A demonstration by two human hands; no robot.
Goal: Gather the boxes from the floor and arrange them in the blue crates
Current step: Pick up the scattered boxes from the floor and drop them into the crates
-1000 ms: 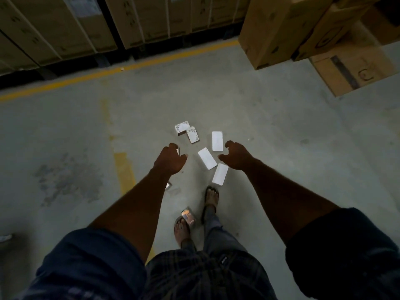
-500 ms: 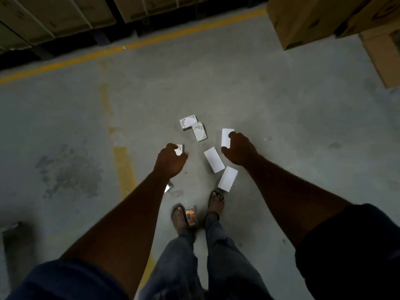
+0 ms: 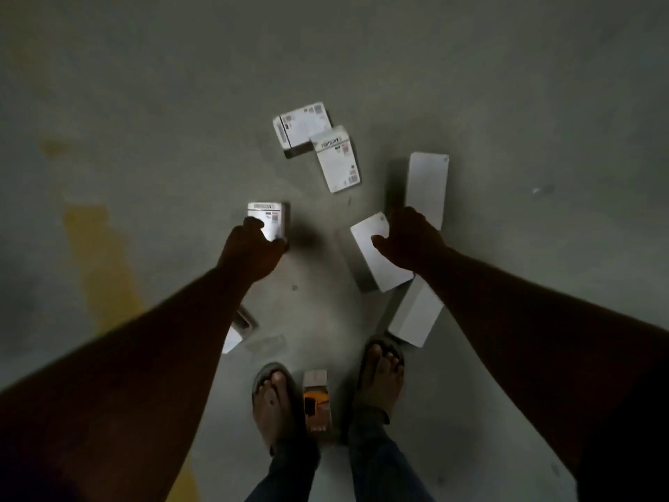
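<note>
Boxes everywhere underfoot, lying loose on the concrete floor [image 3: 144, 85], none yet sitting in a crate; no blue crates showing anywhere in frame. Bending low over the scatter and reaching down with both arms at once, probably sparing a second stoop.

Clamping the left hand [image 3: 253, 251] round a small labelled box [image 3: 268, 221] at centre left, thumb and fingers wrapping its near end for a lift. Spreading the right hand [image 3: 412, 240] over a plain white box [image 3: 369, 248] right of centre, thumb crossing its face and fingers hooking its far edge, apparently grasping it, though judging through dim, smeared light.

Leaving for later:
- a tall white box [image 3: 427, 186] just beyond the right hand
- a slanted white box [image 3: 416, 317] below it, beside the right foot [image 3: 380, 378]
- an upper labelled box [image 3: 304, 125] and a lower labelled box [image 3: 338, 164], touching at upper centre
- an orange-printed box [image 3: 316, 403] at bottom centre
- a half-hidden box [image 3: 240, 327] under the left forearm

Straddling the orange-printed box, left foot [image 3: 275, 400] on one side and right foot on the other, keeping the whole scatter within reach. Judging the gathering as only beginning.
</note>
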